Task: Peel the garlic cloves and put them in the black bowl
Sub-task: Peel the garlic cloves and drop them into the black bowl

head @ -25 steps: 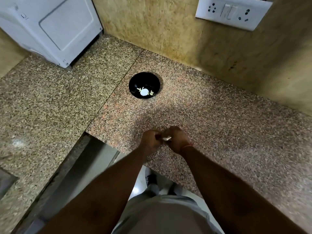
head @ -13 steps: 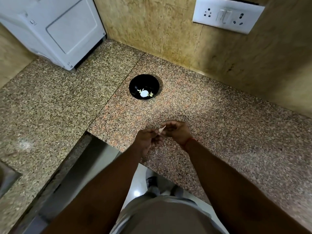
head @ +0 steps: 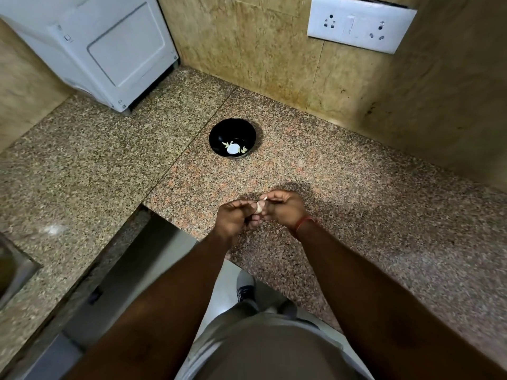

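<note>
A small pale garlic clove (head: 259,207) is held between both hands above the granite counter's front edge. My left hand (head: 233,218) pinches it from the left with curled fingers. My right hand (head: 284,208) pinches a strip of its papery skin at the top, fingers curled; a red thread circles that wrist. The black bowl (head: 216,135) stands farther back on the counter, holding a few pale garlic pieces (head: 233,148) at its bottom.
A white appliance (head: 104,48) stands at the back left on the granite counter (head: 356,193). A white socket plate (head: 359,24) is on the tan wall at right. The counter has an inner corner cut-out near my legs; a metal sink edge (head: 13,270) shows far left.
Both hands have stayed together on the clove, shifting slightly; the right hand's fingers have pulled a skin strip upward. The camera has tilted a little.
</note>
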